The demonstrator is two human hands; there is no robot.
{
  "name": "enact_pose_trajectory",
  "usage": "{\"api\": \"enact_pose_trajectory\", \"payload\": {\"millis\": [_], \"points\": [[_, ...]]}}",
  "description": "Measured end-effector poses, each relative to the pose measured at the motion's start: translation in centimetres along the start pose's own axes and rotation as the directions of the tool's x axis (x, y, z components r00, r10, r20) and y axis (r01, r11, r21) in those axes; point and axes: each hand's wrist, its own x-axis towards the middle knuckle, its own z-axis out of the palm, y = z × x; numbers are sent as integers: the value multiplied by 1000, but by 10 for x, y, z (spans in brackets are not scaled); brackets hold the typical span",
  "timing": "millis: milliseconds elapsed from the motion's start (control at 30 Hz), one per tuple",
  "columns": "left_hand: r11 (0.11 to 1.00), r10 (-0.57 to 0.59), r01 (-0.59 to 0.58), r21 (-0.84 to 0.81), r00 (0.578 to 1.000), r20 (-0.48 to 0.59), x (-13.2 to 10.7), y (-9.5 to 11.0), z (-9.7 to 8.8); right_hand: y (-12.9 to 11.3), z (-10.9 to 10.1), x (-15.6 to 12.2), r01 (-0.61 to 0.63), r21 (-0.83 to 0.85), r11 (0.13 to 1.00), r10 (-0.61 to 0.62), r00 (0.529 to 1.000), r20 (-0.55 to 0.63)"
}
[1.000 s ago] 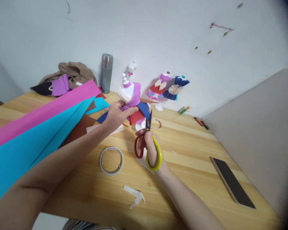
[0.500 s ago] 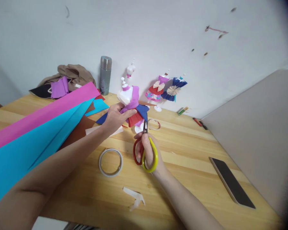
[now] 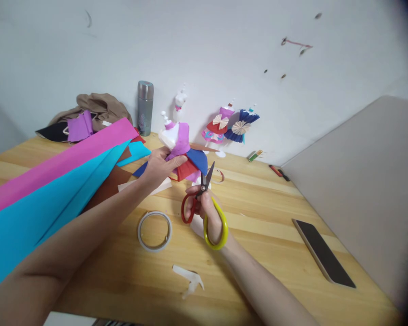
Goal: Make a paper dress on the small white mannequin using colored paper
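Observation:
My left hand (image 3: 158, 165) is closed around a small white mannequin doll (image 3: 172, 134) dressed in purple, red and blue paper, held tilted above the wooden table (image 3: 279, 213). My right hand (image 3: 207, 213) grips scissors (image 3: 204, 206) with one red and one yellow handle loop. The blades are parted and point up at the lower edge of the blue and red paper skirt (image 3: 191, 164), just short of touching it.
Long pink (image 3: 54, 163) and cyan paper sheets (image 3: 44, 203) lie at the left. A tape roll (image 3: 154, 230) and a white paper scrap (image 3: 189, 278) lie near me. A phone (image 3: 323, 251) lies at the right. A steel flask (image 3: 144, 107), cloth heap (image 3: 95, 108) and dressed dolls (image 3: 229, 124) stand by the wall.
The scissor blades were shut half a second ago and are now parted. My left hand and the doll have drifted slightly left and down.

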Motion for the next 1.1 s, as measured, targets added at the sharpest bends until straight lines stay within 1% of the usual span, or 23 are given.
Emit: {"api": "enact_pose_trajectory", "payload": {"millis": [100, 233, 400, 600, 767, 967, 1100], "points": [[999, -25, 25, -31, 1000, 19, 0, -3, -1, -1, 0, 0, 11, 8, 1000, -11, 1000, -1], [998, -20, 23, -59, 998, 59, -3, -6, -2, 0, -2, -1, 36, 0, 999, -36, 999, 1], [1000, 8, -6, -20, 995, 97, -4, -9, -3, -1, -3, -3, 31, -23, 999, -32, 999, -34], [1000, 26, -25, -5, 992, 123, -4, -12, -3, -1, -6, -3, 11, -61, 998, -11, 1000, -5], [999, 37, -34, -24, 993, 109, -4, -12, -2, -5, -3, -3, -24, -113, 993, 21, 999, -31], [1000, 25, -26, 11, 996, 81, -4, -9, -2, -7, 1, -4, -51, -120, 991, 44, 997, -60], [1000, 7, -5, -31, 998, 59, -6, -12, 0, -7, 2, -4, -50, -114, 992, 43, 997, -67]]}}
